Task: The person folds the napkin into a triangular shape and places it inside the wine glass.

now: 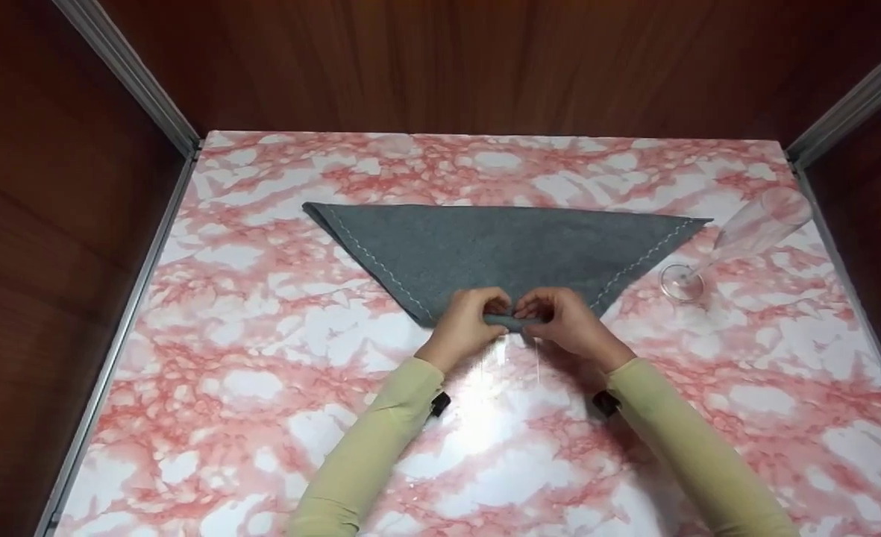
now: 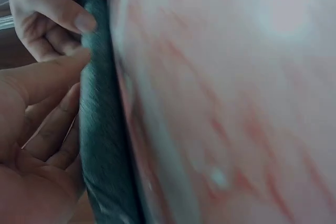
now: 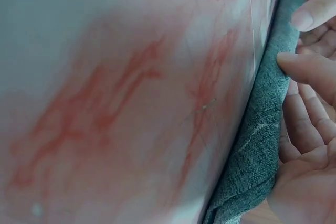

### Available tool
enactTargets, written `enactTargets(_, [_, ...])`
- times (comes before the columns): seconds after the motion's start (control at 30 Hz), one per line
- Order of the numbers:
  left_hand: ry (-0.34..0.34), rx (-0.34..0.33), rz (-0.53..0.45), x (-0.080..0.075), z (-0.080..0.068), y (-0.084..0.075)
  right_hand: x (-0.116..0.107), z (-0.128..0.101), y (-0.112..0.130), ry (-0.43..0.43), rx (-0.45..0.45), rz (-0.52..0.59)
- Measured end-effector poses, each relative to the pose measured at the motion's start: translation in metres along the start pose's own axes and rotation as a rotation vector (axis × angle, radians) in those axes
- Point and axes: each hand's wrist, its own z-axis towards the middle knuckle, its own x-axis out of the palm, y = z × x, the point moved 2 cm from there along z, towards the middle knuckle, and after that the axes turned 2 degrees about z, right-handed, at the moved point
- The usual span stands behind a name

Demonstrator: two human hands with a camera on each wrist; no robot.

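Observation:
A grey-green cloth napkin [image 1: 485, 246] with white stitching near its slanted sides lies on the table, its long edge at the back and a rolled edge at the front. Both hands meet at the middle of that front edge. The left hand [image 1: 464, 322] pinches the roll between thumb and curled fingers, and the right hand [image 1: 568, 322] does the same just beside it. In the left wrist view the rolled cloth [image 2: 102, 114] runs under both thumbs. The right wrist view shows the roll [image 3: 262, 108] widening into loose layers at its near end.
A clear stemmed glass [image 1: 757, 227] lies on its side to the right of the napkin, its round foot toward the front. The table [image 1: 261, 447] has a red and white marbled top. Brown wood panels [image 1: 447, 67] enclose its back and sides.

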Motion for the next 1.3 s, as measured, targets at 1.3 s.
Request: enactTargets(1.3, [0.007, -0.034, 0.026, 0.005, 0.011, 0.009, 0.001, 0.001, -0.024, -0.104, -0.079, -0.150])
